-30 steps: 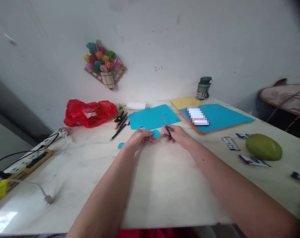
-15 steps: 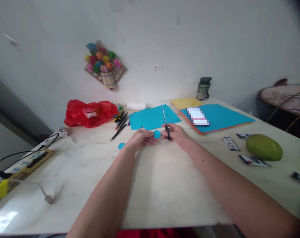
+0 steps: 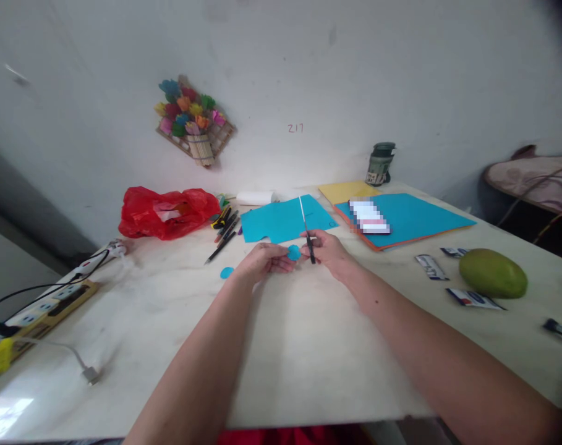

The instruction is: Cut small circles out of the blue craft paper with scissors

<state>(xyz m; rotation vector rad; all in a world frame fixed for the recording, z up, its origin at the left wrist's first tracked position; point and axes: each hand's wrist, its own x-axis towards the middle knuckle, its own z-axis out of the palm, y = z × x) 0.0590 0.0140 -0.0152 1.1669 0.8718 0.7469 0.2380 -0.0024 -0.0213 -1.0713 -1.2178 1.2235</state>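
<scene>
Between the fingertips of my left hand (image 3: 270, 258) is a small round blue paper piece (image 3: 293, 252). My right hand (image 3: 324, 248) holds scissors (image 3: 310, 238) by the handles, the blades pointing away over a blue sheet. Its fingertips are close to the right edge of the round piece; whether they touch it is too small to tell. Behind both hands lies the blue sheet (image 3: 281, 217) with a notch in its near edge and a small circle drawn at its right. Another blue disc (image 3: 226, 272) rests on the table left of my left hand.
Pens (image 3: 221, 247) and a red plastic bag (image 3: 169, 213) lie at the back left, a power strip (image 3: 53, 304) at the left edge. On the right are a phone (image 3: 370, 216) on stacked coloured sheets, a green fruit (image 3: 493, 272), small packets (image 3: 475, 299) and a bottle (image 3: 380, 164).
The scissors in my right hand have tilted slightly, their tips shifting a little left. The view has shifted slightly; both hands keep nearly the same place.
</scene>
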